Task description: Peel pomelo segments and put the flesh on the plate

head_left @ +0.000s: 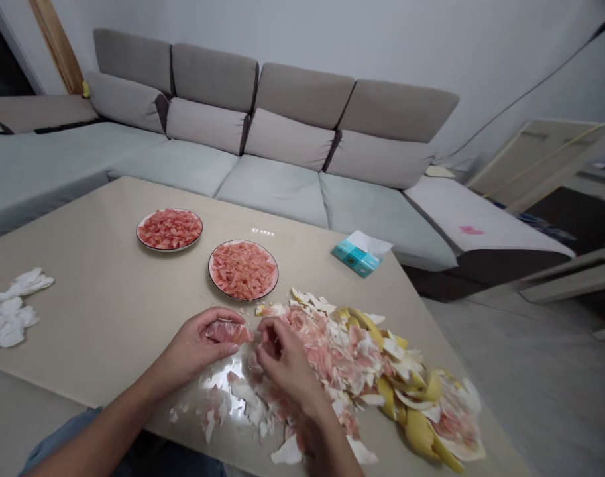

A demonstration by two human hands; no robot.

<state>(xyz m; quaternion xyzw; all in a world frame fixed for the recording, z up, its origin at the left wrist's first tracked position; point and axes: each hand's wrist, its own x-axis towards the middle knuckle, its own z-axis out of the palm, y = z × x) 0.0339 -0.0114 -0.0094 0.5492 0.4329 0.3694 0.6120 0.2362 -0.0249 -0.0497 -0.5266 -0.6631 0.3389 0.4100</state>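
left hand (197, 346) grasps one segment (226, 331) | right hand (285, 361) grip unclear | two plates (139, 236) (211, 270) (full)

The left hand (197, 344) and right hand (285, 361) are bare, as are both forearms; blue-grey trousers (58, 437) show below the near edge of the counter (108, 305).

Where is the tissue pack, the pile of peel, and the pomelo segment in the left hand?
tissue pack (356, 258), head view, on its blue side.
peel pile (366, 354), head view, on its middle scraps.
pomelo segment (227, 332), head view, on its pink flesh.
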